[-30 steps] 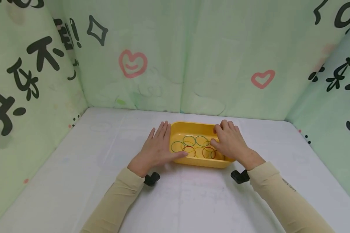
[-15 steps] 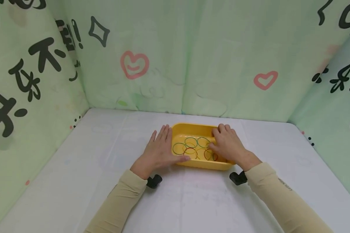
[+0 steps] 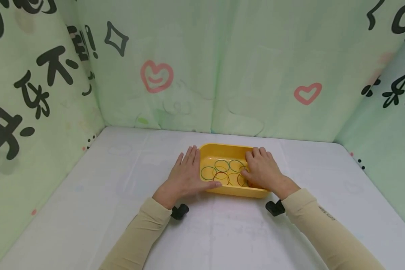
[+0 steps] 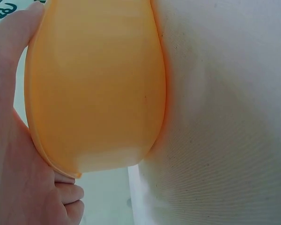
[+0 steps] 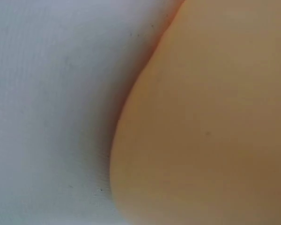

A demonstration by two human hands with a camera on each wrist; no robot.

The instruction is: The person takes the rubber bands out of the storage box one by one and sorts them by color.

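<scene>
A shallow yellow tray (image 3: pixel 236 191) sits toward the back of the white table. On its floor lie several thin rings that look like rubber bands (image 3: pixel 208 167), in green, yellow and red, some overlapping. My left hand (image 3: pixel 185 180) lies along the tray's left end with straight fingers, its thumb across the front rim. In the left wrist view that hand (image 4: pixel 9 140) touches the rim of the tray (image 4: pixel 93 84). Bent fingers of my right hand (image 3: pixel 264 170) reach into the right end, thumb beside the rings; whether it pinches one is hidden. Only the tray's outer wall (image 5: pixel 206 131) fills the right wrist view.
The white tabletop (image 3: pixel 209 232) extends around the tray on every side. Green printed curtains (image 3: pixel 256 67) stand behind the table and at both sides. A black wrist device (image 3: pixel 180 212) shows below each hand.
My right hand has shifted slightly left inside the tray, covering more of the rings at that end. The left hand keeps its place at the tray. The head view has drifted a little.
</scene>
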